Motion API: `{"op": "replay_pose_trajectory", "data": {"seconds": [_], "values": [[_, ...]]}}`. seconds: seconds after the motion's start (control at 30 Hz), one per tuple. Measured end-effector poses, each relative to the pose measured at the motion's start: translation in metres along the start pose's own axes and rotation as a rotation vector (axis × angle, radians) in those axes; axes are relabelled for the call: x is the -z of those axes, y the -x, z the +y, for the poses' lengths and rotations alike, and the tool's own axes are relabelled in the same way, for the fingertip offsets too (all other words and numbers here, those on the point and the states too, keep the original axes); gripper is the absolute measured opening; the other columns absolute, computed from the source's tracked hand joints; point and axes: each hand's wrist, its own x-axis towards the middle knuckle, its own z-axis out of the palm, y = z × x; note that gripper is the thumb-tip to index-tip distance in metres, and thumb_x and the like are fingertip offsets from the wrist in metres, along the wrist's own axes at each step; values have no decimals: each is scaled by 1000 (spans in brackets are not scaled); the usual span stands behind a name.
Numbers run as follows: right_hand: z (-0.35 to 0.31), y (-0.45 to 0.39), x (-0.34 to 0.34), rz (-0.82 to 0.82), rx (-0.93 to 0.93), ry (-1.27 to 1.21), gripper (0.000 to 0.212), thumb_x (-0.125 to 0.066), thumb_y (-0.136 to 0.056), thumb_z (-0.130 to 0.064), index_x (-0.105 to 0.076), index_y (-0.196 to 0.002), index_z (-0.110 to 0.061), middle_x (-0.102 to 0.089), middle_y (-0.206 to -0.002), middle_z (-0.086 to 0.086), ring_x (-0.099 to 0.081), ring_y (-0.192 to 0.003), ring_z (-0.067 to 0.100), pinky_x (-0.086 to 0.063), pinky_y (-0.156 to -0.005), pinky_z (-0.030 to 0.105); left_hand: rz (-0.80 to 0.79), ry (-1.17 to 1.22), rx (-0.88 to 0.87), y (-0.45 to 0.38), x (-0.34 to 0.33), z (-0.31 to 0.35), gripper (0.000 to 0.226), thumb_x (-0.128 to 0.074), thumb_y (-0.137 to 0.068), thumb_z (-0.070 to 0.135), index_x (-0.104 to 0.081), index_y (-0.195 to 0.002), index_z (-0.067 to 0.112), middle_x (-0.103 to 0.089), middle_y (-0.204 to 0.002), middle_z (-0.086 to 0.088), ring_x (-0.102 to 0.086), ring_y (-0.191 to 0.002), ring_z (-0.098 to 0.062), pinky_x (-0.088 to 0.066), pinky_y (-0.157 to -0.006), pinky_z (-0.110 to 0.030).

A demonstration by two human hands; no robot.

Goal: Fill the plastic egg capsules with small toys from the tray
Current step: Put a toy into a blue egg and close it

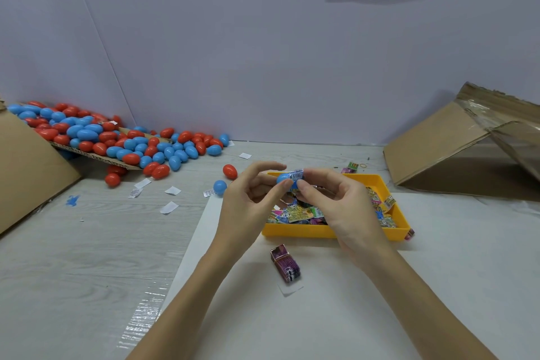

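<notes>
A blue egg capsule [285, 178] with a white barcode sticker on it is held above the yellow tray [327, 232]. My left hand [248, 199] pinches it from the left between thumb and fingers. My right hand [336, 199] pinches it from the right. The tray holds several small packeted toys [298, 215]. A bundle of purple toy packets [286, 264] lies on the white sheet in front of the tray.
A big heap of red and blue egg capsules [117, 140] spills from a cardboard flap at the back left. Loose eggs: red [230, 171], blue [219, 187]. Paper slips [169, 207] lie scattered. An open cardboard box [467, 149] stands at the right.
</notes>
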Motion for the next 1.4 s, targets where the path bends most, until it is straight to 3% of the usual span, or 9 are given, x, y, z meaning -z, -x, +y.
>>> {"op": "replay_pose_trajectory", "data": {"seconds": [0.13,0.27,0.47,0.67,0.8,0.9,1.03,1.3,1.4], "values": [[-3,2,-4,21,-144,-278,17,-73,-92,-11,-74,-109,-13,-79,-105,4,-76,-102,18,-61,-82,24,15,-111,-109,2,-2,-1,37,-77,-89,28,-70,-124,18,-76,-100,4,-74,-90,-21,-62,-83,-36],[-12,1,-1,-136,-377,-596,29,-65,-97,-11,-67,-123,2,-74,-118,19,-74,-109,24,-61,-89,29,17,-243,-239,2,-3,-1,45,-77,-88,24,-68,-130,14,-71,-103,0,-68,-86,-21,-59,-80,-31],[-15,1,1,-219,-527,-681,37,-68,-97,-17,-67,-128,3,-68,-131,22,-71,-113,26,-61,-91,32,-35,-277,-285,2,-1,-3,47,-79,-88,19,-68,-133,15,-61,-99,-1,-57,-83,-18,-52,-77,-22],[-20,3,-2,-273,-672,-815,31,-75,-85,-24,-80,-110,-6,-73,-124,15,-75,-100,22,-61,-91,33,-73,-176,-237,1,-1,-1,43,-67,-95,31,-65,-138,21,-66,-131,9,-59,-128,-17,-50,-102,-27],[-22,5,-7,-238,-717,-916,39,-77,-80,-22,-77,-113,-3,-74,-120,15,-76,-99,24,-62,-89,37,-110,-75,-135,3,-3,1,44,-61,-98,34,-63,-141,23,-69,-133,11,-63,-127,-18,-51,-106,-31],[-23,6,-9,-232,-738,-953,30,-77,-79,-21,-81,-100,-1,-77,-110,16,-78,-94,24,-63,-86,38,-91,-30,-96,4,-4,1,41,-61,-98,35,-66,-137,24,-69,-132,11,-66,-122,-19,-54,-104,-35],[-23,7,-10,-225,-750,-963,27,-77,-81,-22,-81,-98,-1,-76,-112,17,-77,-96,25,-59,-87,37,-80,32,-47,3,-5,1,38,-62,-98,35,-69,-133,23,-74,-121,5,-70,-111,-17,-56,-94,-26],[-22,7,-10,-194,-701,-913,41,-76,-83,-22,-71,-119,-4,-75,-113,17,-76,-100,27,-60,-84,36,-101,156,-45,3,-7,3,33,-60,-100,27,-71,-130,16,-76,-120,5,-68,-119,-12,-52,-94,-16],[-22,7,-12,-203,-676,-899,35,-76,-84,-23,-75,-113,-5,-76,-111,17,-76,-99,27,-63,-81,36,-104,188,-44,3,-8,4,31,-59,-101,23,-71,-129,16,-76,-119,4,-69,-117,-12,-52,-93,-16]]}}
